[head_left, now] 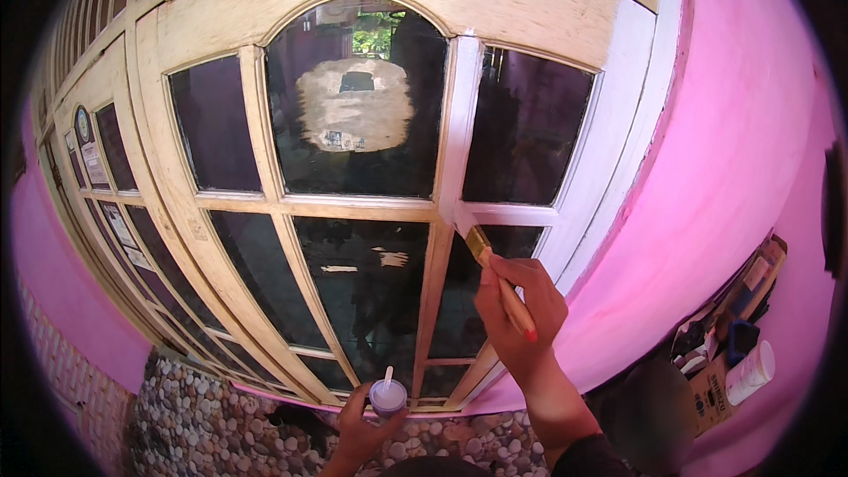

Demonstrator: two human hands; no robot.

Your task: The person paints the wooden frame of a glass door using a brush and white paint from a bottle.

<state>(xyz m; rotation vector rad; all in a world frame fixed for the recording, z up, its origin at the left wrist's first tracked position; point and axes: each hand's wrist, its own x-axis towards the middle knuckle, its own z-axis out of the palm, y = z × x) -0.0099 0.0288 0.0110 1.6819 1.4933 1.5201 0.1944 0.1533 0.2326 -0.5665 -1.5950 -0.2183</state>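
Note:
My right hand (523, 311) is closed around the wooden handle of a paintbrush (505, 287), which has a red tip. Its bristles touch a crossing of bars on a wooden door (194, 225) with glass panes. Pale lilac paint covers the upright bar (458, 124) above the brush and the door's right side; the other bars are bare yellowish wood. Low in front of the door, my left hand (360, 431) grips a small cup (389, 396) of pale paint, with a light stick standing in it.
A pink wall (733, 124) runs along the right of the door. On the lower right stand a cardboard box (709, 399), a white tub (751, 374) and assorted clutter. Pebble-patterned flooring (212, 424) lies below. Stickers (115, 225) are on the left door panel.

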